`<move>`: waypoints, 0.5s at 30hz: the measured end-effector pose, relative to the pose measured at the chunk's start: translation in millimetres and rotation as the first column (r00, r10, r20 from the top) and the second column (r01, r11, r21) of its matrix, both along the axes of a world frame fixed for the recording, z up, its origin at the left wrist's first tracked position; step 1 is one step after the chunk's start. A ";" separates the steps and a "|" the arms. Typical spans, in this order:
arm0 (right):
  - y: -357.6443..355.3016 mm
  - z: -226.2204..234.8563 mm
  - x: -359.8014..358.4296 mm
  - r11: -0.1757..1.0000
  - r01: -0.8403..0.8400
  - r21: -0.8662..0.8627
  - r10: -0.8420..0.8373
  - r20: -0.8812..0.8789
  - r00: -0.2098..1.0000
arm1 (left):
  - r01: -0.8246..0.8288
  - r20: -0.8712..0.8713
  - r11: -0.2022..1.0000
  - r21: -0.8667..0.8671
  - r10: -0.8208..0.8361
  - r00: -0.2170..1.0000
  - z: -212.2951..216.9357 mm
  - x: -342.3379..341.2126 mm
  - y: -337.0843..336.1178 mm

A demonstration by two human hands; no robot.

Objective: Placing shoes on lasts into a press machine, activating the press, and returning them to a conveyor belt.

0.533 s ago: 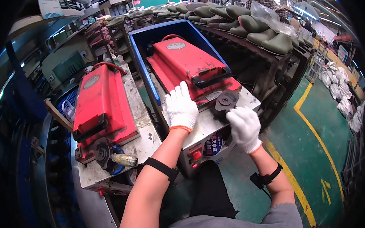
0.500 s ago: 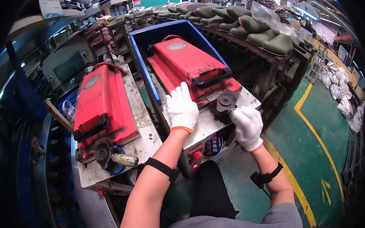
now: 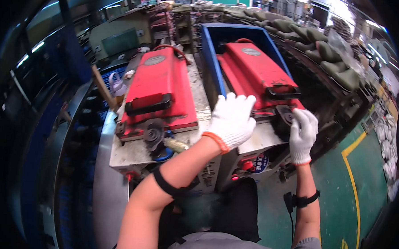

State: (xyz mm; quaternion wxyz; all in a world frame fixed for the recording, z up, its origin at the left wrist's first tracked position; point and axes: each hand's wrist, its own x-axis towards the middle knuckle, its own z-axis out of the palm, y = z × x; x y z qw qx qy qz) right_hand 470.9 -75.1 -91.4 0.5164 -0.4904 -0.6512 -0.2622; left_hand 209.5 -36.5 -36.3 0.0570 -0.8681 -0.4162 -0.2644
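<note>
Two red metal machine covers with black handles lie side by side. My left hand [image 3: 233,121], in a white knitted glove with an orange cuff, is above the front left corner of the right red cover [image 3: 257,67]. Its fingers are spread and nothing shows in them. My right hand [image 3: 303,133], gloved alike, is at the right side of a dark round latch [image 3: 283,115] at that cover's front. Its fingers are loosely bent, with the thumb apart; whether they touch the latch is hard to see. The left red cover [image 3: 163,85] has a similar dark latch [image 3: 153,133] in front.
A blue bin [image 3: 213,54] surrounds the rear of the right cover. Racks of olive-green boots [image 3: 329,54] stand behind and to the right. A tape-wrapped piece [image 3: 176,145] lies by the left latch. White sacks [image 3: 387,150] line the green floor at far right.
The view has swung left, so the machines appear farther right. My left hand has spread its fingers and turned. My right hand has loosened from a closed fist beside the latch.
</note>
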 end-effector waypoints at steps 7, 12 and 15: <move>-11.8 20.2 -176.1 0.686 -0.614 -0.390 0.628 -0.110 0.771 | -0.461 0.120 0.887 -0.014 0.460 0.880 39.3 -175.4 -8.2; -14.3 29.3 -260.7 0.336 -0.450 -0.828 0.692 -0.106 0.714 | -0.433 -0.230 0.840 -0.327 0.374 0.899 37.6 -206.2 7.8; -11.8 42.0 -284.5 0.340 -0.287 -0.895 0.650 0.003 0.760 | -0.246 -0.106 0.546 -0.801 0.275 0.956 49.7 -216.2 38.2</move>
